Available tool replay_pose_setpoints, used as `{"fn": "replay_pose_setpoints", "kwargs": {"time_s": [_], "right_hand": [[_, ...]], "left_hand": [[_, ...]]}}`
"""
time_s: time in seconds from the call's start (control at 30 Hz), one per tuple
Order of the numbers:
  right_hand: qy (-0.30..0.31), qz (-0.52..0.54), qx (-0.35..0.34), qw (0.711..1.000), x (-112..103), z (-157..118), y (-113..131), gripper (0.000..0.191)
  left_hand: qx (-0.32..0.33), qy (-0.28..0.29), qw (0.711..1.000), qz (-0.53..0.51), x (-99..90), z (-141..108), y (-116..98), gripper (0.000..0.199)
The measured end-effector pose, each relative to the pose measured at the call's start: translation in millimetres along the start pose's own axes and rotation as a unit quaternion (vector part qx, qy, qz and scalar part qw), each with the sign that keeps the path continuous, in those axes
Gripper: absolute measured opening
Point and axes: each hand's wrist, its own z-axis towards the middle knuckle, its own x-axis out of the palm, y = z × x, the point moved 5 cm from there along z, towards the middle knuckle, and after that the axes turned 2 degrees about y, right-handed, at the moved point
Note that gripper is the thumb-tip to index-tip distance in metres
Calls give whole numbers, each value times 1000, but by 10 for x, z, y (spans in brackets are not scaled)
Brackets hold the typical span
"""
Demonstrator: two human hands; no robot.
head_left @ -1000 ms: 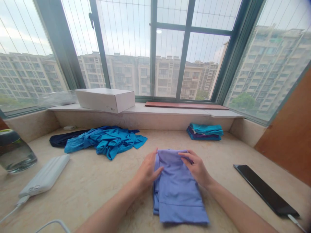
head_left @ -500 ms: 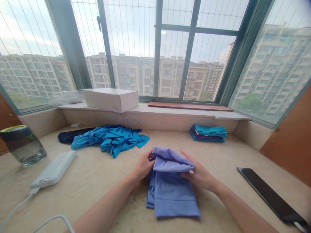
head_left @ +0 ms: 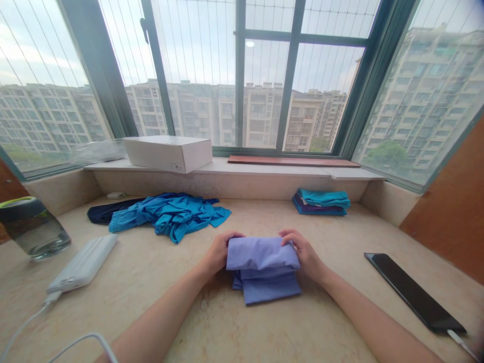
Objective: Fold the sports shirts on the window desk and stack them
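A lavender-blue garment [head_left: 260, 254], partly folded, lies on the stone-patterned counter in front of me. My left hand [head_left: 221, 252] grips its left edge, the fingertips hidden behind the cloth. On the opposite side my right hand [head_left: 302, 252] holds the right edge, with fingers bent over the top corner. The upper fold hangs over a lower layer that sticks out toward me. Behind and to the left is a crumpled heap of bright blue clothing [head_left: 170, 214], with dark navy cloth [head_left: 100, 213] beside it. A neat stack of folded teal and purple clothes [head_left: 321, 201] sits at the back right.
At left stand a water bottle [head_left: 36, 227] and a white power bank [head_left: 83, 262] with a cable. A black phone [head_left: 414, 290], plugged in, lies at right. The window ledge holds a white box [head_left: 168, 154] and a reddish-brown board [head_left: 293, 162].
The garment's top part has been folded over toward me, so the bundle is shorter. My right hand's fingers have moved onto its top corner. The view has shifted slightly.
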Motion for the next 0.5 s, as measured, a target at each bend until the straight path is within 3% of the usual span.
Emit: {"fn": "replay_pose_setpoints", "kwargs": {"time_s": [0.13, 0.27, 0.43, 0.5], "right_hand": [[88, -110, -37, 989, -40, -48, 121, 27], [168, -250, -140, 943, 7, -149, 344, 46], [120, -243, -231, 934, 113, -257, 591, 44], [146, -228, -261, 927, 225, -309, 683, 43]], "left_hand": [[75, 10, 992, 97, -12, -39, -230, 28], [88, 8, 986, 141, -61, -70, -334, 31], [93, 19, 975, 202, -136, -64, -230, 32], [100, 24, 968, 227, -159, -27, -142, 28]]}}
